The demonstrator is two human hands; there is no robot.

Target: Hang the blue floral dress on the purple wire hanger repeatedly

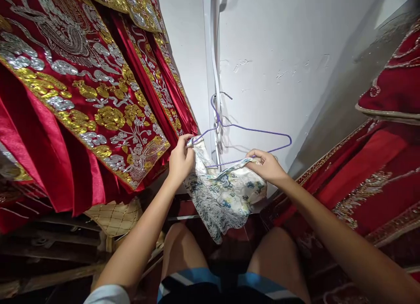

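A purple hanger [256, 129] is upright in front of the white wall, its hook near a pale vertical strip. A floral garment [229, 190], white with blue and green flowers and a grey patterned part, droops from its left side. My left hand [181, 160] pinches the garment's edge at the hanger's left end, which sits inside the cloth. With closed fingers, my right hand [266, 166] grips the garment's top edge beside the hanger's lower bar. The hanger's right end sticks out bare above that hand. What the hook rests on, I cannot tell.
Red cloth with gold and silver embroidery [108, 116] hangs close on the left. More red embroidered fabric [377, 177] is on the right. A white wall [272, 50] stands ahead. Below left are wooden slats [59, 247] and a beige quilted cloth [114, 216].
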